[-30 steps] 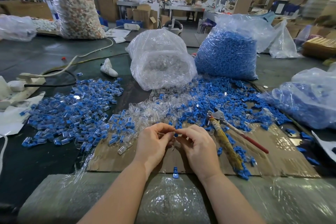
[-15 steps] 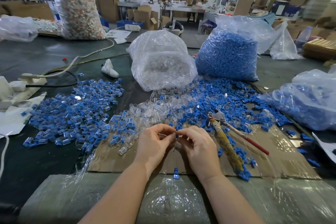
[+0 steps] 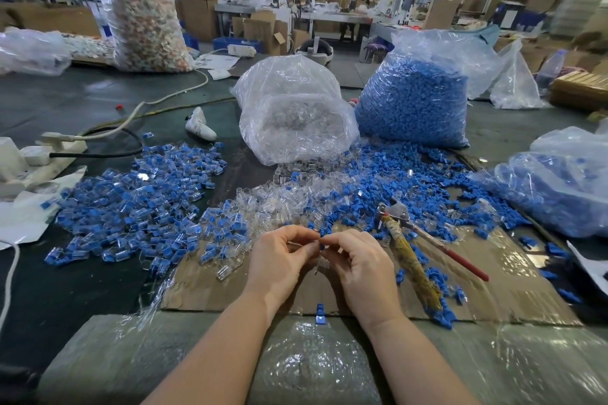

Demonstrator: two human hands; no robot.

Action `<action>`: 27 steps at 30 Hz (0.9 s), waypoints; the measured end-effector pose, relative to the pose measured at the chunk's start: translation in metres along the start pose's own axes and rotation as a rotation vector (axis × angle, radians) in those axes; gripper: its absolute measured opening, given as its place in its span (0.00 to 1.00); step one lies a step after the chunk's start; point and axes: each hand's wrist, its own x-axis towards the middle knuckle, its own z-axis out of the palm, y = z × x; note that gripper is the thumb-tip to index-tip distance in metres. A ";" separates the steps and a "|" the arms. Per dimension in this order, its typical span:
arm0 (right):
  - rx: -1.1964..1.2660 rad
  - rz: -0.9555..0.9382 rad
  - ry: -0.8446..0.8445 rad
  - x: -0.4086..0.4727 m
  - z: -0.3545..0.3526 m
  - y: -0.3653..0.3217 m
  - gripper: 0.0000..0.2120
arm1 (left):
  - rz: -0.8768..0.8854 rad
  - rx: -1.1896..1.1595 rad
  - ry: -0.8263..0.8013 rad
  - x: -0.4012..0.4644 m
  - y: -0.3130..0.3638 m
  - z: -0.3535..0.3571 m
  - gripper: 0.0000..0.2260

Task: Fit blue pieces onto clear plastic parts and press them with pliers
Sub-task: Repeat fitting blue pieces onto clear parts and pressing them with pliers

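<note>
Hands [image 3: 320, 260] pinch a blue piece [image 3: 321, 238]; bags behind (clear parts [image 3: 296, 122], blue pieces [image 3: 414, 105]).

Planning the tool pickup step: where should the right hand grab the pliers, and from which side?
Grip the pliers by the two handles, mid-length, coming from above on the right. They lie flat on the cardboard, head pointing away, handles splayed toward the person beside the right hand.
</note>
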 end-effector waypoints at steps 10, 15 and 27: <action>0.004 -0.022 -0.006 0.000 0.000 0.000 0.08 | -0.036 -0.082 -0.005 0.000 0.002 -0.001 0.10; 0.014 -0.014 -0.004 0.001 0.000 0.000 0.07 | -0.038 -0.080 -0.013 0.000 0.004 -0.001 0.10; -0.005 -0.010 -0.017 0.001 -0.001 -0.002 0.07 | -0.036 -0.055 -0.018 -0.001 0.005 -0.001 0.08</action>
